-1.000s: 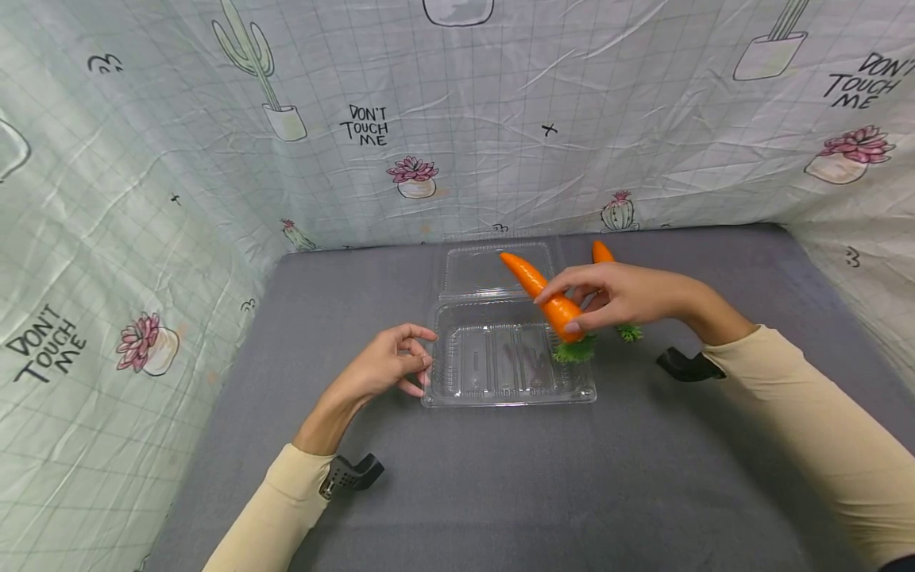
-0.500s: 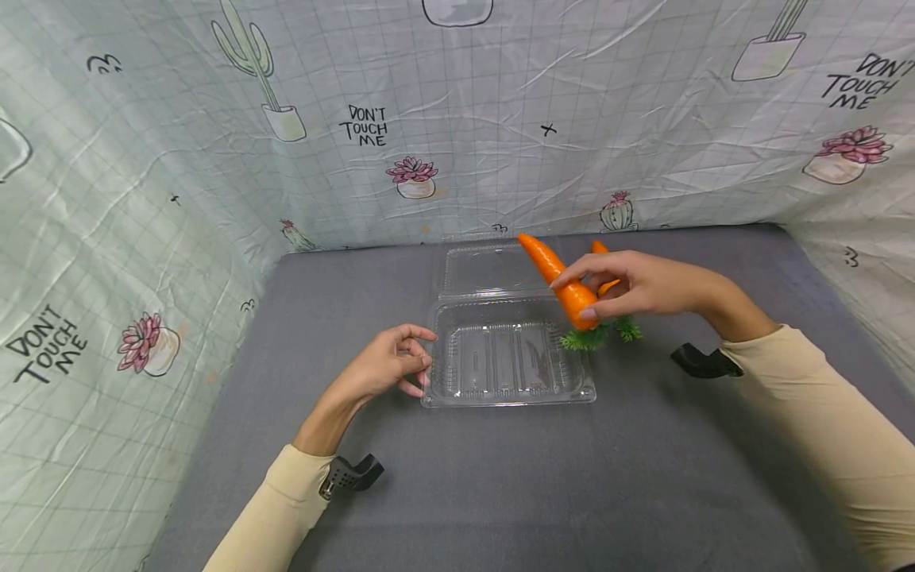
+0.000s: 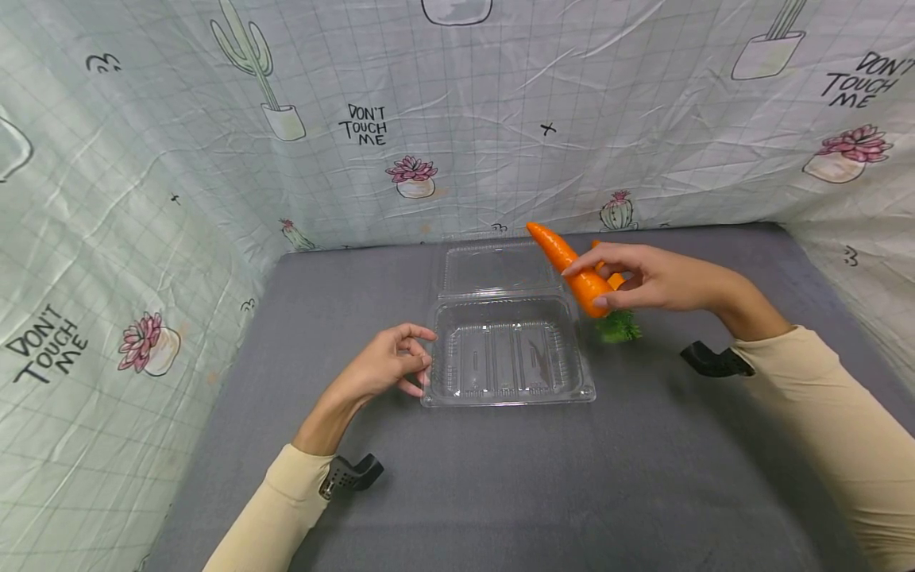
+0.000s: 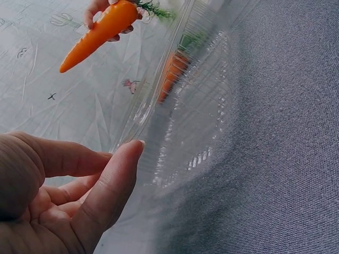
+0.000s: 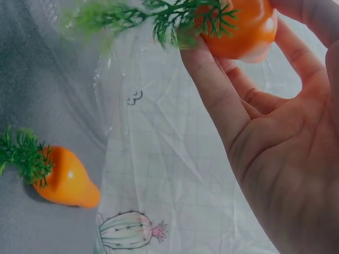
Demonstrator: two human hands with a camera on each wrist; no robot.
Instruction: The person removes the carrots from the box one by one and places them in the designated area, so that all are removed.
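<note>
My right hand [image 3: 661,278] grips an orange carrot [image 3: 561,256] near its thick end, with green leaves below. The carrot is held in the air past the right side of a clear plastic container [image 3: 500,361], its tip pointing up and left. My left hand [image 3: 389,361] is at the container's left edge, where thumb and index finger pinch the rim in the left wrist view. A second carrot [image 5: 69,177] with leafy green top lies on the table to the right of the container, partly hidden behind my right hand in the head view.
The container's hinged lid [image 3: 493,266] lies folded back toward the rear cloth. A grey cloth covers the table [image 3: 500,485]. Printed fabric walls [image 3: 486,175] rise at the back and on both sides.
My right hand has moved right and back with the carrot, from over the container to beyond its right edge near the other carrot. The left hand and container have stayed put.
</note>
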